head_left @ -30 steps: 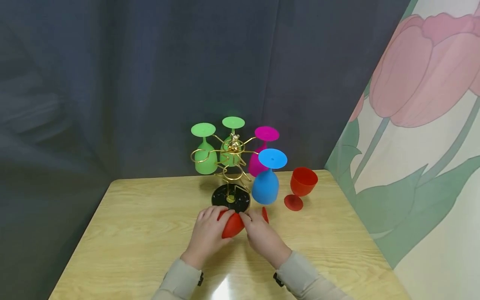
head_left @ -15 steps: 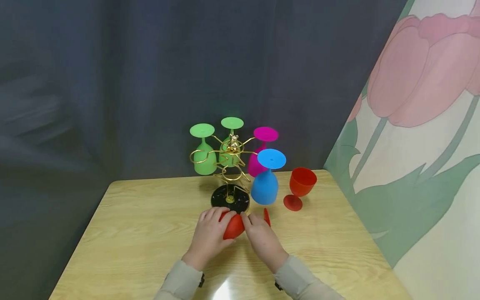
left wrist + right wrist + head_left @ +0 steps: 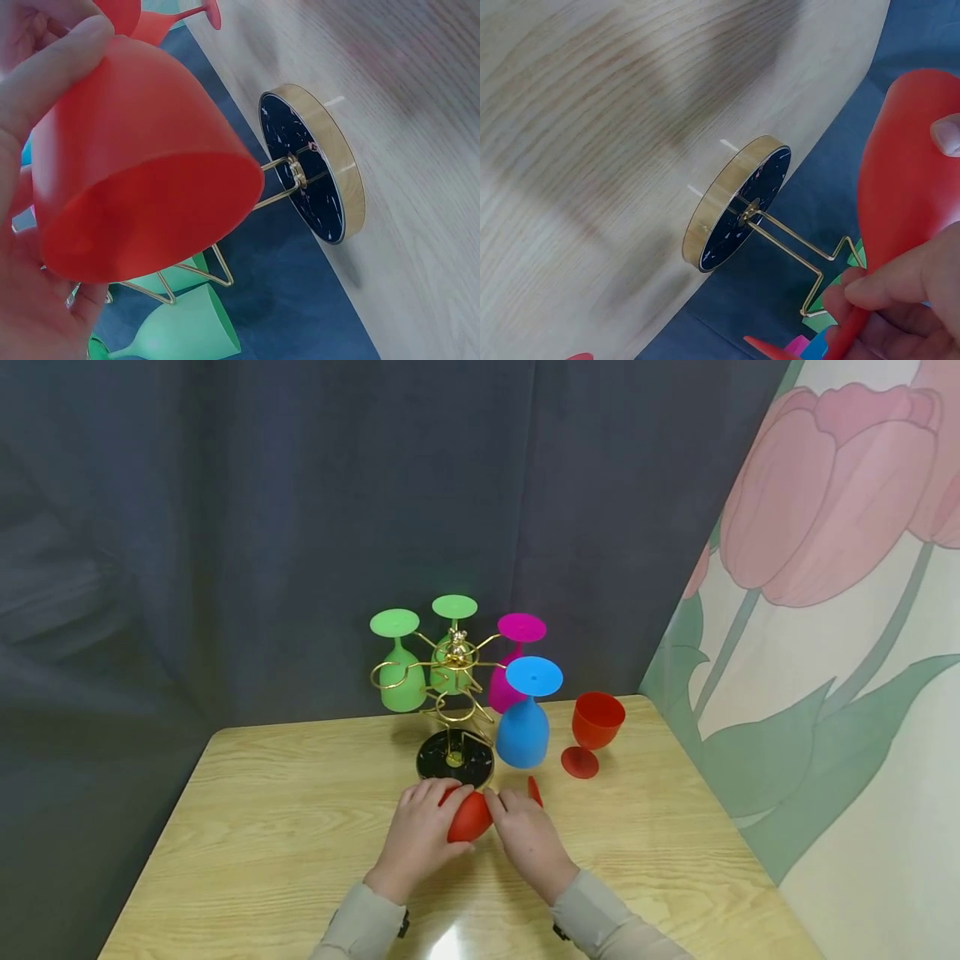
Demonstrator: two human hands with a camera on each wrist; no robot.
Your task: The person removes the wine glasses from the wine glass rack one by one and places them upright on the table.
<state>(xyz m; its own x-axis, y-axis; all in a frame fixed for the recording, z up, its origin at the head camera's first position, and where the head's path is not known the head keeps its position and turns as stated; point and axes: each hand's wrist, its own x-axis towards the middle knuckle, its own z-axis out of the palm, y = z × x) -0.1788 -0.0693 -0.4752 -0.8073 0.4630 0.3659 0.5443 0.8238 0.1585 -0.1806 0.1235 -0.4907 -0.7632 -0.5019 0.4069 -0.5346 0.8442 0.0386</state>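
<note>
Both hands hold a red goblet sideways in front of the rack's round black base. My left hand grips its bowl, thumb on one side and fingers on the other; the left wrist view looks into the bowl's hollow. With thumb and fingers, my right hand pinches the stem just below the bowl. The goblet's foot shows past the right knuckles. Over the base rises a gold wire rack, where two green goblets, a magenta one and a blue one hang upside down.
A second red goblet stands upright on the wooden table, right of the rack. One gold ring juts from the rack's left side. Behind the table hangs a dark curtain; a tulip-painted wall borders the right.
The head view has shifted slightly, so the rack and goblets appear a little farther left. Both hands keep their hold on the red goblet in nearly the same place.
</note>
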